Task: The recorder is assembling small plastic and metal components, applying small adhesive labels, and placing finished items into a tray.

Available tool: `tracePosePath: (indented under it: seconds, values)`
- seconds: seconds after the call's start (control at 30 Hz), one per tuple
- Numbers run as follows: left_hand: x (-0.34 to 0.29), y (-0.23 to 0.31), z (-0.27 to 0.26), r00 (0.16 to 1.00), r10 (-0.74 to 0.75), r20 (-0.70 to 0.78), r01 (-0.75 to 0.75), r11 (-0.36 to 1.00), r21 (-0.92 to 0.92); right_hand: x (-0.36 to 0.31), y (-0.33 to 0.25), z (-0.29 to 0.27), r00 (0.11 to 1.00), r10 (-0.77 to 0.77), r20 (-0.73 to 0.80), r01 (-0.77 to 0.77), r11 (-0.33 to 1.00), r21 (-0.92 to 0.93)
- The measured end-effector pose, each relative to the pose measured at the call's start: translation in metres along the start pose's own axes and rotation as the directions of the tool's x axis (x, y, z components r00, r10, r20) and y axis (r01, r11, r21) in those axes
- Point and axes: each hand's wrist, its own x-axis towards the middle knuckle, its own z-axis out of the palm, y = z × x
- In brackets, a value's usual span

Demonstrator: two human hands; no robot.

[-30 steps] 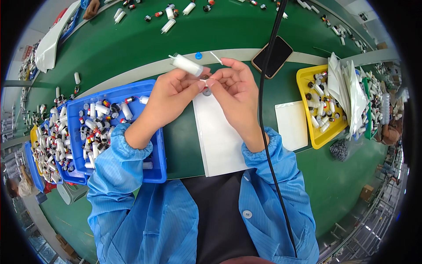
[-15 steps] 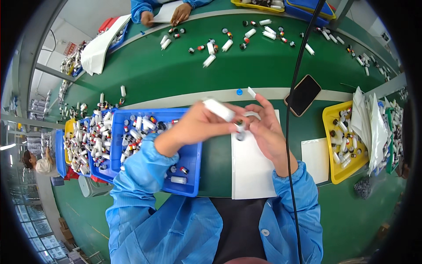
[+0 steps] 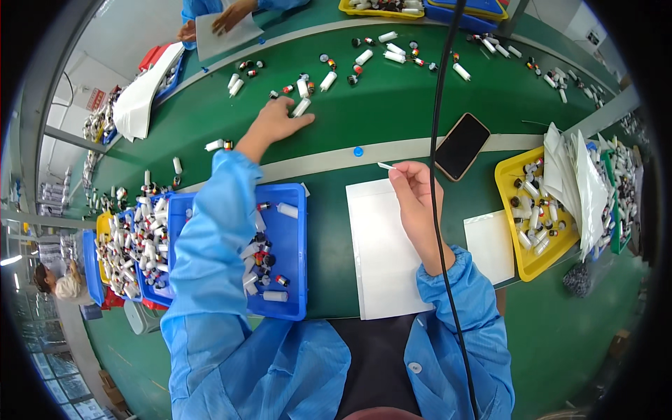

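My left hand (image 3: 274, 126) reaches over the far green work surface, thumb and fingers apart. A white cylinder (image 3: 302, 107) lies between its thumb and fingertips; whether they touch is unclear. Small black, red and grey pieces and another white cylinder (image 3: 303, 89) lie just beyond. By my left forearm rests a white cylinder (image 3: 213, 145) with a dark end piece. My right hand (image 3: 418, 203) pinches a thin white strip (image 3: 386, 166) over the top of a white sheet or flat bag (image 3: 383, 245).
A blue tray (image 3: 299, 280) of cylinders and small parts stands left, partly under my forearm. A phone (image 3: 463, 147), a blue cap (image 3: 358, 151) and a yellow tray (image 3: 535, 269) are around. A black cable (image 3: 437, 126) hangs across. Opposite, another person's hands (image 3: 233, 15) hold a sheet.
My hands were together over the white sheet with a white cylinder and a small part. My left hand has moved far left, without that cylinder; my right hand keeps the strip. The view has shifted.
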Motion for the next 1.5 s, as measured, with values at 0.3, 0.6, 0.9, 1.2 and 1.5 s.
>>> tracePosePath:
  seconds: [0.3,0.6,0.9,1.2,1.5]
  values:
    - [-0.040,0.052,-0.047,0.953,0.035,-0.300,-0.210,0.791,-0.575,0.002,0.004,-0.004,0.993,-0.106,0.043,0.108,0.993,-0.043]
    - [-0.160,0.130,0.012,0.870,0.025,0.493,0.486,-0.218,-0.847,-0.017,-0.003,0.019,0.898,-0.321,0.300,0.350,0.936,-0.045]
    - [-0.157,0.115,0.038,0.898,0.297,0.324,0.325,0.048,-0.944,-0.011,0.009,0.014,0.904,-0.394,0.168,0.421,0.888,-0.183]
    - [-0.155,0.104,0.040,0.907,0.360,0.220,0.133,0.251,-0.959,-0.013,0.002,0.011,0.832,-0.517,0.201,0.554,0.761,-0.336]
    - [-0.156,0.101,0.044,0.911,0.376,0.171,0.077,0.254,-0.964,-0.011,-0.001,0.008,0.830,-0.492,0.262,0.558,0.741,-0.373]
